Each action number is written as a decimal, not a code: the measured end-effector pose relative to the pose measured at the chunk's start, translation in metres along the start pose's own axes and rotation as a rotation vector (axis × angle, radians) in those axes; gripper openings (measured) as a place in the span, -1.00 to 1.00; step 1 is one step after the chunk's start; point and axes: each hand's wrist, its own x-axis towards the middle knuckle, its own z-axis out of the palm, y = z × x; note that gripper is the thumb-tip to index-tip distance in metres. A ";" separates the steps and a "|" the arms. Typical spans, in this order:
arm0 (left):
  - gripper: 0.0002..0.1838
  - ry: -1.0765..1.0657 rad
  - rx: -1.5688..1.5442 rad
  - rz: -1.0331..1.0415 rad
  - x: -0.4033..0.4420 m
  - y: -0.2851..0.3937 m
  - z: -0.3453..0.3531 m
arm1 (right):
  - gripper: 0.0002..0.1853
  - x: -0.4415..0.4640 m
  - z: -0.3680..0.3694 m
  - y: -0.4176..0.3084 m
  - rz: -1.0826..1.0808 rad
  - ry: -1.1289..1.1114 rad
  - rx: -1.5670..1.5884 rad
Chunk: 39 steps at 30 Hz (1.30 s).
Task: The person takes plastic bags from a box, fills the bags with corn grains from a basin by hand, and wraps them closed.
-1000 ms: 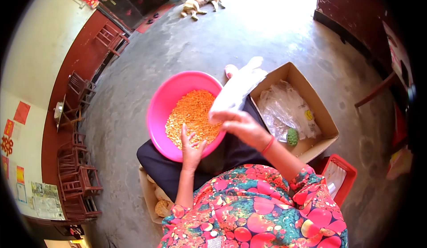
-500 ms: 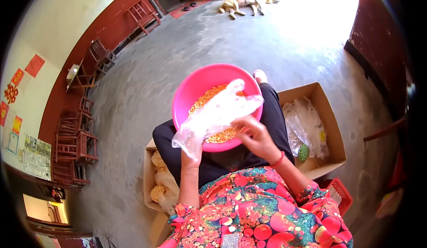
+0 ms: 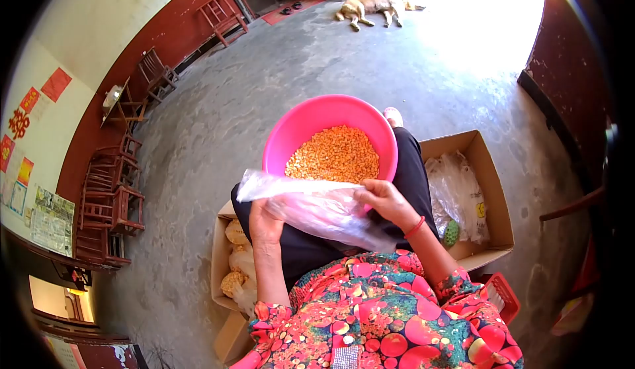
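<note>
A thin clear plastic bag [image 3: 324, 211] is stretched sideways between my two hands, over my lap and the near rim of a pink basin [image 3: 283, 134]. My left hand [image 3: 266, 223] grips the bag's left part, its fingers partly covered by the plastic. At the other end, my right hand [image 3: 389, 203] pinches the bag's upper edge between thumb and fingers. Orange-yellow corn kernels [image 3: 336, 154] cover the bottom of the basin, which rests between my legs. The bag looks flat, and I make out nothing inside it.
To my right is a cardboard box [image 3: 499, 200] with plastic bags [image 3: 458, 187] and a green bumpy object [image 3: 451, 233]. A red basket [image 3: 508, 296] sits behind it. Another box [image 3: 219, 270] on my left holds filled bags [image 3: 239, 253]. A dog [image 3: 374, 5] lies ahead; wooden chairs [image 3: 129, 210] line the wall.
The bag came back from over the basin toward my lap and now spans sideways, uncovering the kernels. My right hand, earlier beside the bag with fingers loosely curled, now pinches its edge.
</note>
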 end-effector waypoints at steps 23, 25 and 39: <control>-0.33 0.154 0.664 0.274 -0.005 -0.038 0.020 | -0.79 0.005 -0.005 0.022 0.121 0.280 0.453; -0.22 -0.034 1.037 0.390 -0.013 -0.038 0.044 | -0.82 0.007 -0.011 0.041 0.116 0.213 0.487; -0.89 -0.164 1.132 0.307 -0.030 -0.082 0.056 | -0.70 -0.007 0.002 -0.008 0.078 -0.008 1.085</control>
